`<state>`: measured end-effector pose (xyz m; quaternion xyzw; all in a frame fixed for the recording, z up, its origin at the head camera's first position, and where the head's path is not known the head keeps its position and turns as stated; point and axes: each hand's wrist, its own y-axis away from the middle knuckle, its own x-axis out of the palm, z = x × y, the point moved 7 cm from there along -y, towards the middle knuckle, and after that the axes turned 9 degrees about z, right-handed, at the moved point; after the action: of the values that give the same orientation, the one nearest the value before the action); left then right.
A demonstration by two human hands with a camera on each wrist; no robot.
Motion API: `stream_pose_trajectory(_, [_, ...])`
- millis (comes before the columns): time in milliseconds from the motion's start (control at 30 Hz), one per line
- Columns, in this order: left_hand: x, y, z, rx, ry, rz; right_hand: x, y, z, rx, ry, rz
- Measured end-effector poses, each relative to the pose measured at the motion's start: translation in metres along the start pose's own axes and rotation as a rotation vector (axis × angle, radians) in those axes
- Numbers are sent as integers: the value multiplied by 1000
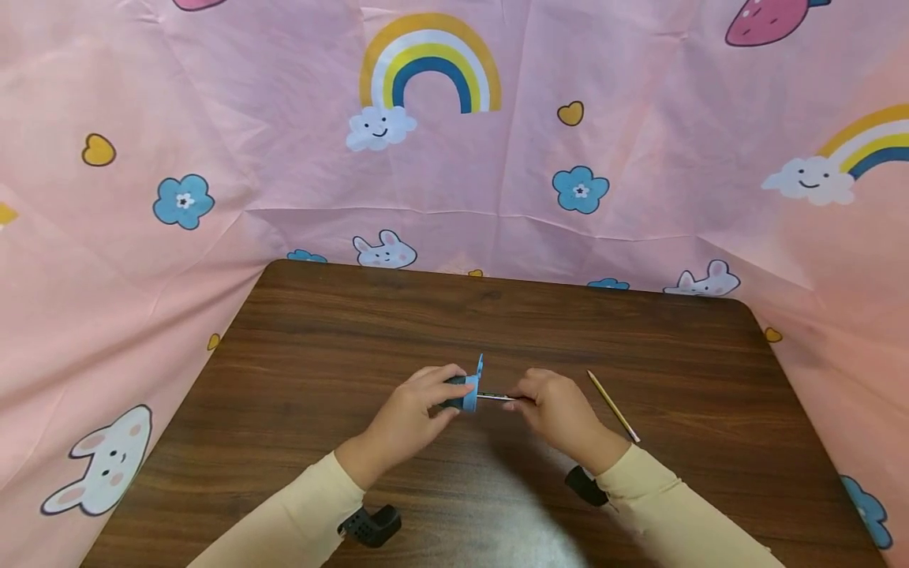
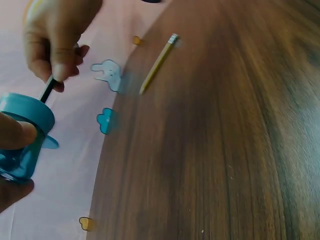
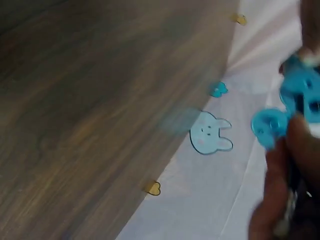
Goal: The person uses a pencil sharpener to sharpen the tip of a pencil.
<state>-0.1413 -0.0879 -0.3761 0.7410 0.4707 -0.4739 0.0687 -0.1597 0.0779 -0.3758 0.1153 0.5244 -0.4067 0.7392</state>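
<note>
Two hands are working above the middle of the table [image 1: 355, 331], nearer its far edge than its near one. The left hand [image 1: 405, 414] is gripping a blue-topped sharpener [image 1: 470, 394], fingers and thumb curling round the body and hiding much of it. The right hand [image 1: 557, 406] is pinching a slim dark pencil [image 1: 494, 397], covering most of its length; its inner end is disappearing into the sharpener, so the tip is out of sight.

From the head, the flap lid [image 1: 480, 366] is showing only edge-on, standing open; the right wrist view is revealing its round face and an opening [image 3: 315, 106] in the blue top, both blurred and partly cut off at the right border. The left wrist view is cropping the left hand and the sharpener, whose body is looking glossy blue there; what it is containing cannot be made out.

Towards the table's right edge, a yellow pencil [image 1: 614, 405] is lying, point towards the far edge, pale end beside the right sleeve [image 1: 642, 477].
</note>
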Motion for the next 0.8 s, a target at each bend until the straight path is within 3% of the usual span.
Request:
stream_pose_trajectory(133, [-2, 2, -11, 190, -99, -66, 7, -4, -16, 207, -317, 236])
stream_pose_trajectory(200, [-2, 3, -13, 241, -120, -90, 10, -3, -21, 262, -389, 298])
stream_pose_trajectory(267, [-2, 2, -13, 248, -119, -96, 11, -3, -23, 279, -387, 314])
stream_pose_trajectory(333, [-1, 1, -11, 210, -94, -91, 9, -4, -22, 269, -298, 286])
stream_pose_trajectory(433, [0, -1, -2, 85, -20, -79, 3, -3, -15, 204, -49, 175])
stream_pose_trajectory(600, [-3, -1, 11, -161, 160, -41, -7, 5, 6, -109, 307, -149])
stream_pose_trajectory(700, [-3, -1, 15, -253, 272, -12, -5, 13, 13, -247, 378, -270])
stream_pose_trajectory(800, [-3, -1, 13, -236, 252, 7, -5, 14, 16, -251, 340, -302])
